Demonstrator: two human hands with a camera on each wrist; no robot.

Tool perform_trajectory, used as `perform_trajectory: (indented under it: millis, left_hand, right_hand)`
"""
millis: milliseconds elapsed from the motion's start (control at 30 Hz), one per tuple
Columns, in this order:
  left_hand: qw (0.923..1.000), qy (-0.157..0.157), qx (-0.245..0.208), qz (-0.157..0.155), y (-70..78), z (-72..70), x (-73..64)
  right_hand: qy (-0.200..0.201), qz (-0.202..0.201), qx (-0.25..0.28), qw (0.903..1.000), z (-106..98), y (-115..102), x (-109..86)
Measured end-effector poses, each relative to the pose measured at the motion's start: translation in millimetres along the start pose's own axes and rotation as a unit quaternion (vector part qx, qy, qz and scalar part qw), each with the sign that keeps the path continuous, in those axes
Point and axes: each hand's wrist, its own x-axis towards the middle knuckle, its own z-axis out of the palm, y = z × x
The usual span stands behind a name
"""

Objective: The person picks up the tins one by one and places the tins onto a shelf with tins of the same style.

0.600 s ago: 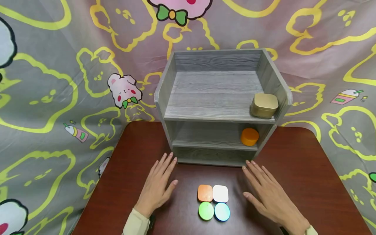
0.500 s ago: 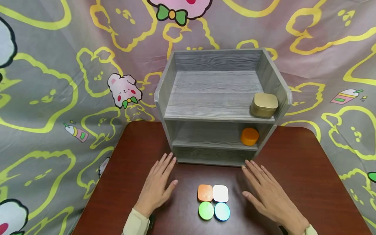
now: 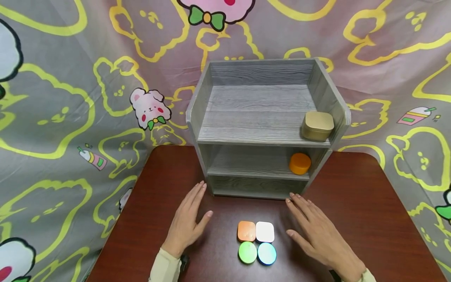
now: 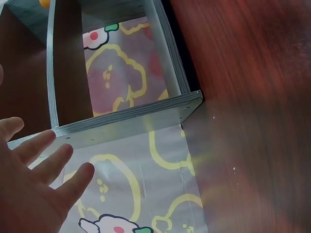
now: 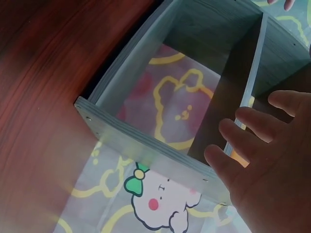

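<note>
My left hand (image 3: 186, 220) hovers left of the small containers with straight fingers, its fingertips near the shelf's lower left corner. My right hand (image 3: 322, 233), fingers also straight, is on the other side, close to the lower right corner. Neither holds anything. Between them sit an orange square container (image 3: 246, 231), a white square one (image 3: 265, 232), a green round one (image 3: 248, 252) and a blue round one (image 3: 266, 253), grouped two by two. In the wrist views, the left fingers (image 4: 73, 182) and right fingers (image 5: 228, 167) overlap the grey wooden shelf (image 5: 160, 145).
A gold square tin (image 3: 318, 126) stands at the right of the shelf's top level. Below it, an orange round container (image 3: 300, 163) is on the middle level. The dark brown table (image 3: 363, 196) is backed by a patterned cloth (image 3: 63, 117).
My left hand has rolled slightly so its fingers sit closer together. My right hand has shifted a little to the left. The containers have stayed in place.
</note>
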Motion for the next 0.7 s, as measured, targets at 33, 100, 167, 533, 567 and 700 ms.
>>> perform_trajectory:
  millis: [33,100,167,533,567,700]
  left_hand:
    - [1.0,0.003,-0.002,-0.003,0.2,-0.1,0.2]
    - [0.9998,0.007,-0.009,-0.014,1.1,-0.6,0.7]
    - [0.9995,0.012,-0.014,-0.024,1.8,-1.1,1.2]
    - [0.9963,0.048,-0.051,-0.05,1.4,1.3,5.5]
    - [0.9958,0.052,-0.054,-0.053,1.3,1.6,6.4]
    - [0.9934,0.063,-0.072,-0.063,-0.3,2.4,9.6]
  right_hand:
    - [0.002,-0.001,0.002,1.0,0,0,0.5]
    - [0.005,-0.005,0.005,1.0,0,-1,1.4]
    - [0.004,-0.004,0.006,1.0,0,-1,2.0]
    - [-0.034,0.03,0.003,0.999,6,-8,1.3]
    - [-0.037,0.031,0.004,0.9988,6,-9,1.3]
    - [-0.038,0.027,0.007,0.9989,8,-11,0.3]
